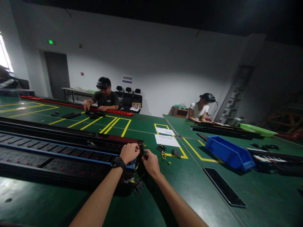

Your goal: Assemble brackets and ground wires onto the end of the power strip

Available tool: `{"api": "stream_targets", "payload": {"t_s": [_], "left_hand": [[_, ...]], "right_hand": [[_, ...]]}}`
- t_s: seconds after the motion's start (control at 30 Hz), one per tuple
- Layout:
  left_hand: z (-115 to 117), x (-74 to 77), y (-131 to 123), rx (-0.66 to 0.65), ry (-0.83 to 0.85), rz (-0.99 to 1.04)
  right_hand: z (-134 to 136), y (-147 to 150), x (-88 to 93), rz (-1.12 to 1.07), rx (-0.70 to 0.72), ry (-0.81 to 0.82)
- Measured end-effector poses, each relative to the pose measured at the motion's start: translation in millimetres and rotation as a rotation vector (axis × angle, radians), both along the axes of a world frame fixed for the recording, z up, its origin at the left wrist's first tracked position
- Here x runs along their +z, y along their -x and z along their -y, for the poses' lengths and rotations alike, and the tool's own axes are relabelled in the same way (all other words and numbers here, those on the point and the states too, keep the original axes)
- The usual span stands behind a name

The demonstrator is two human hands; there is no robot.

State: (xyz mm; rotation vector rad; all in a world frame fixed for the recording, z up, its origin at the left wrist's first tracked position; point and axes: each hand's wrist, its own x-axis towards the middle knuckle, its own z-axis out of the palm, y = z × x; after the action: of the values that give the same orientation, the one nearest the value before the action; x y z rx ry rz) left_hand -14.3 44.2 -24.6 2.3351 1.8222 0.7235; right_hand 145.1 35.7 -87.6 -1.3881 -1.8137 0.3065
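Note:
Several long black power strips (47,151) lie side by side on the green table (189,189), running from the left edge to the middle. My left hand (129,152), with a black watch on the wrist, is curled into a closed grip at the right end of the strips. My right hand (149,161) is closed too, pinching a small dark part (143,153) right against that same end. Loose coloured wires (132,182) stick out of the end of the nearest strip below my hands.
A blue bin (228,154) sits to the right, with a flat black plate (223,186) in front of it. Small black parts and yellow wires (164,154) lie near two white sheets (167,140). Two seated people work at the far side, with more strips.

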Motion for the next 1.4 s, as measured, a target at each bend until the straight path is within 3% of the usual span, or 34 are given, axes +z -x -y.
{"api": "stream_targets", "payload": {"t_s": [0.33,0.57,1.0,1.4], "left_hand": [[0.5,0.1,-0.7,0.012,-0.005,-0.037],[-2.4,-2.8,0.7,0.033,0.020,-0.066],[0.9,0.9,-1.0,0.085,0.029,-0.018],[1.5,1.8,-0.5,0.071,0.022,-0.017]], "right_hand": [[-2.8,-0.9,-2.4,-0.074,0.042,-0.026],[-4.9,3.7,-7.3,-0.058,0.186,0.013],[-2.8,1.1,-7.3,0.000,0.230,0.005],[-4.4,-0.1,-12.6,-0.043,0.182,-0.011]]}}
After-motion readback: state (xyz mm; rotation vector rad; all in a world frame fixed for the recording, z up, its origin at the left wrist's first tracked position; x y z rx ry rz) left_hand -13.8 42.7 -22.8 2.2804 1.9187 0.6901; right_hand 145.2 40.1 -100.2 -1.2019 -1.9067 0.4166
